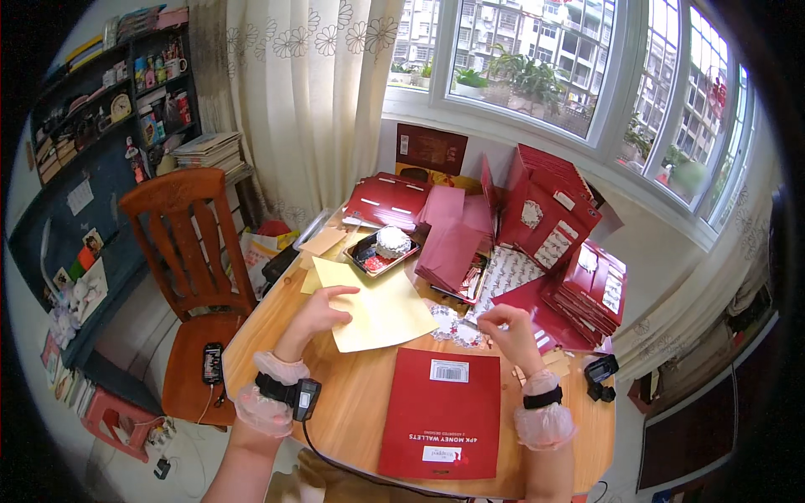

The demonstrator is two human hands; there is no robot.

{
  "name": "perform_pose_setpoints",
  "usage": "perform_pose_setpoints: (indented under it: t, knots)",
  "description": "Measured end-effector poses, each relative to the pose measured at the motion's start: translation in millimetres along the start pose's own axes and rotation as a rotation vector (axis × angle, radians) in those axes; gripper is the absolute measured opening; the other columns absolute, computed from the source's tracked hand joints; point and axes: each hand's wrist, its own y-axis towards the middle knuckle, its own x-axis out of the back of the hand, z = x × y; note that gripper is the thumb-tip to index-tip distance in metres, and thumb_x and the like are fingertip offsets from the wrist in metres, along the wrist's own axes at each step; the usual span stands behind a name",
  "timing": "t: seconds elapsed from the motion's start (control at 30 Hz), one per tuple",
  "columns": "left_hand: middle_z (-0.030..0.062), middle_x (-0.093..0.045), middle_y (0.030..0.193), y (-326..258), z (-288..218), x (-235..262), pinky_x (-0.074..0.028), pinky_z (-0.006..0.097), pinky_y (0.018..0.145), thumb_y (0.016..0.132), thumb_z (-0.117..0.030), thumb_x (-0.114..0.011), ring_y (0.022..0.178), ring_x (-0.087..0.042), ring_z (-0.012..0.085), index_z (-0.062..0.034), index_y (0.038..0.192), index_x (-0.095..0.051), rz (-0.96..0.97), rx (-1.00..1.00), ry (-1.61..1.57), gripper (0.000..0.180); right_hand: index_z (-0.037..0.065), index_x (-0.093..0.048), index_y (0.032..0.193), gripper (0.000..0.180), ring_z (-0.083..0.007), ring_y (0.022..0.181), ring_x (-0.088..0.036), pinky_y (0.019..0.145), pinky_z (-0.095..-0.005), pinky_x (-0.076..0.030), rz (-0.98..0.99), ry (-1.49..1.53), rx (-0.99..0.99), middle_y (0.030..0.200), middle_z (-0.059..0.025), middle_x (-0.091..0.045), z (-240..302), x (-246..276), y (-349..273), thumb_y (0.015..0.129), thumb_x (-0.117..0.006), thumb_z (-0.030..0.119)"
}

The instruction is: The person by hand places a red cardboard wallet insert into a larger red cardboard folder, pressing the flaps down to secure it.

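Head view: left hand (pixel 323 312) centre frame, fingers spread flat on yellow sheet (pixel 381 310), holding nothing. Right hand (pixel 509 329) right of centre, fingertips pinched together on a white doily (pixel 453 325) beside the sheet. Red folder (pixel 442 411) lower centre on the surface (pixel 352 402). Risk: thin doily may tear if tugged; stacked red packets (pixel 587 289) nearby could slide

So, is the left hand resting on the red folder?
No, the left hand rests on the yellow paper; the red folder lies untouched.
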Motion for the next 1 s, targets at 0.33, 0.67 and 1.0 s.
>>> perform_pose_setpoints:
  t: [0.33,0.67,1.0]
  knots:
    - [-0.0012,-0.064,0.078,-3.2,-15.0,-12.1,-0.043,0.020,0.052,0.070,0.002,-0.067,0.060,-0.053,0.0028,-0.0033,0.107,-0.071,0.029,0.048,-0.158,0.038,0.003,-0.072,0.089,0.007,-0.0308,0.081,-0.063,0.074,-0.0372,-0.051,-0.076,-0.074,0.278,0.084,-0.0107,-0.064,37.7,-87.3,31.8,0.083,-0.072,0.007]
    - [0.0012,-0.066,0.085,-6.0,-12.0,-13.7,-0.050,0.024,0.065,0.074,-0.007,-0.074,0.074,-0.063,0.0092,-0.0045,0.105,-0.068,-0.027,0.074,-0.136,0.031,0.005,-0.062,0.120,0.040,-0.0332,0.108,-0.056,0.092,-0.0419,-0.046,0.087,-0.144,0.285,0.116,-0.0144,-0.060,65.2,-150.8,14.9,0.087,-0.071,0.025]
    - [0.0147,-0.052,0.127,-3.8,-12.2,-29.8,-0.055,0.034,0.086,0.069,0.013,-0.076,0.105,-0.061,0.0215,-0.0065,0.151,-0.013,-0.366,-0.095,-0.440,0.105,0.004,-0.056,0.126,0.052,-0.0360,0.114,-0.053,0.095,-0.0420,-0.045,0.165,-0.073,0.382,0.126,-0.0184,-0.055,75.9,-145.5,11.4,0.083,-0.077,0.024]
